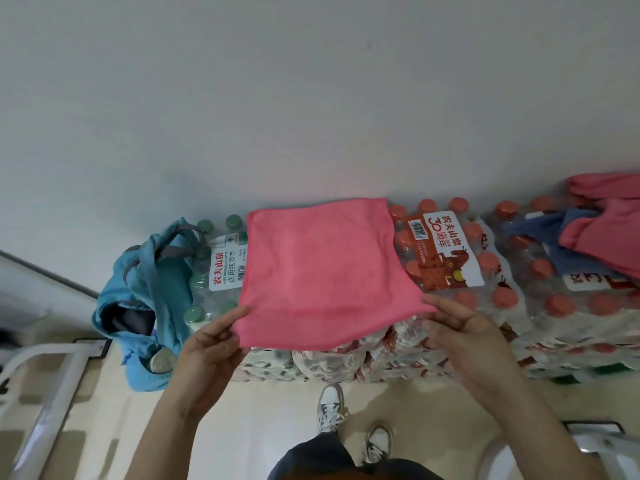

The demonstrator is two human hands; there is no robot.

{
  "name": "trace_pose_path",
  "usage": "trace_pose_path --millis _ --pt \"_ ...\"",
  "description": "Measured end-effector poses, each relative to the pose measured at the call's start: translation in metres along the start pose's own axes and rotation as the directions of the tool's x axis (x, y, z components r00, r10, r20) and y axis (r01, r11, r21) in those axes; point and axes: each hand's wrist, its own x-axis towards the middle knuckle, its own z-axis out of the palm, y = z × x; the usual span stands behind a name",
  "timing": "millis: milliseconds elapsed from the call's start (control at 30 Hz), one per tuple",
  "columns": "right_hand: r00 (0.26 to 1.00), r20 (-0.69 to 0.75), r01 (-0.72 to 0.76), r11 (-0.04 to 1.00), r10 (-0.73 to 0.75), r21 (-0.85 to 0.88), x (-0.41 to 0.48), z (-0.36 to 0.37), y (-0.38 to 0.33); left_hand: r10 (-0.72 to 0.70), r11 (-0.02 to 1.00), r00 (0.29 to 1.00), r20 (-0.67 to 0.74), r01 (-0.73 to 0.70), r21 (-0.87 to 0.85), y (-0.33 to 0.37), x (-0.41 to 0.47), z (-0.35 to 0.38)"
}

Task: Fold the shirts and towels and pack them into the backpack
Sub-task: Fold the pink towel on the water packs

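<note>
Pink towel [322,268] lay spread flat over the shrink-wrapped water-bottle packs [446,251], which served as the work surface, w/ its near edge hanging just off the front. Left grip [211,341] pinched the near-left corner and right grip [460,327] the near-right corner, both closed on cloth only. That was prob. to pull it taut & square before a fold, so I judged it early in the fold step. Blue backpack [145,289] appeared to sit on the floor [263,427] at left, leaning vs. the green-capped pack [221,261]. Its mouth gaped open, likely so folded items could go straight in. Heap of pink & blue cloths [595,233] waited on the packs at far right, well apart. Hard to tell: what was inside the backpack (dark), whether the heap held shirts or towels (cut off by frame edge), the fingertips under the towel, & whether the towel was one layer or doubled.
</note>
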Motion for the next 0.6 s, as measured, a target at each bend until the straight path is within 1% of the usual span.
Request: trace_pose_path --millis 33,67,100,133,167,200,233,267,300,367,433,500,533,600 --pt "0.999 -0.023 0.043 0.988 -0.047 -0.149 -0.001 -0.003 -0.001 0.005 0.992 1.000 0.022 -0.008 0.128 0.002 -0.002 -0.005" --pt "0.993 -0.055 0.085 0.954 -0.106 -0.288 -0.003 -0.004 -0.003 0.025 0.952 0.999 0.023 -0.031 0.306 0.003 -0.003 -0.010" --pt "0.981 -0.077 0.131 0.907 -0.176 -0.400 -0.003 -0.005 -0.005 0.064 0.866 0.998 0.009 -0.060 0.496 0.004 -0.003 -0.013" --pt "0.969 -0.084 0.167 0.866 -0.232 -0.471 -0.003 -0.005 -0.006 0.126 0.749 0.992 0.006 -0.099 0.656 0.005 -0.002 -0.014" --pt "0.959 -0.083 0.195 0.843 -0.271 -0.501 -0.002 -0.005 -0.007 0.214 0.601 0.976 0.038 -0.162 0.783 0.007 -0.003 -0.014" --pt "0.953 -0.081 0.215 0.838 -0.292 -0.501 -0.002 -0.004 -0.009 0.314 0.428 0.943 0.113 -0.247 0.869 0.008 -0.002 -0.013" --pt "0.948 -0.076 0.236 0.843 -0.309 -0.483 -0.001 -0.004 -0.010 0.394 0.258 0.895 0.209 -0.326 0.910 0.011 -0.002 -0.012" --pt "0.943 -0.069 0.257 0.841 -0.327 -0.476 -0.002 -0.004 -0.012 0.428 0.148 0.857 0.287 -0.380 0.913 0.014 0.000 -0.013" --pt "0.934 -0.054 0.282 0.823 -0.352 -0.494 -0.002 -0.004 -0.013 0.428 0.103 0.844 0.324 -0.402 0.910 0.019 0.000 -0.013" --pt "0.928 -0.010 0.315 0.797 -0.373 -0.516 -0.003 -0.003 -0.016 0.411 0.066 0.842 0.350 -0.410 0.910 0.028 0.002 -0.018" --pt "0.930 0.023 0.334 0.818 -0.367 -0.467 -0.007 -0.001 -0.017 0.389 -0.010 0.814 0.433 -0.466 0.885 0.034 0.003 -0.025" --pt "0.930 0.034 0.346 0.837 -0.367 -0.424 -0.011 0.001 -0.016 0.334 -0.059 0.805 0.491 -0.502 0.863 0.035 0.001 -0.034" --pt "0.937 0.030 0.329 0.852 -0.348 -0.407 -0.014 0.002 -0.017 0.303 -0.058 0.809 0.504 -0.512 0.857 0.034 -0.001 -0.037" --pt "0.957 0.000 0.267 0.877 -0.291 -0.400 -0.021 0.004 -0.018 0.277 -0.011 0.815 0.510 -0.528 0.849 0.033 -0.007 -0.043"
